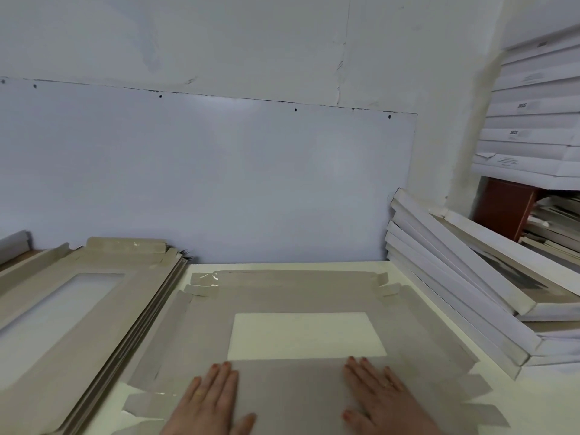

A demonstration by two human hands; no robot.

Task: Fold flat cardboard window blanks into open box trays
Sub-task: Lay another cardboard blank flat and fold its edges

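A flat grey cardboard window blank (301,324) lies at lower centre on the white table (405,277), its far edge just short of the wall panel (219,183). The left hand (208,403) and right hand (383,397) press flat, fingers straight, on its near strip below the window cutout. A stack of blanks (78,309) borders the left edge and leaning folded white trays (464,277) the right.

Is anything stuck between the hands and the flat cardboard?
No. The left hand and right hand both lie flat, palms down, right on the cardboard blank, just below its window. Nothing visible sits between them.
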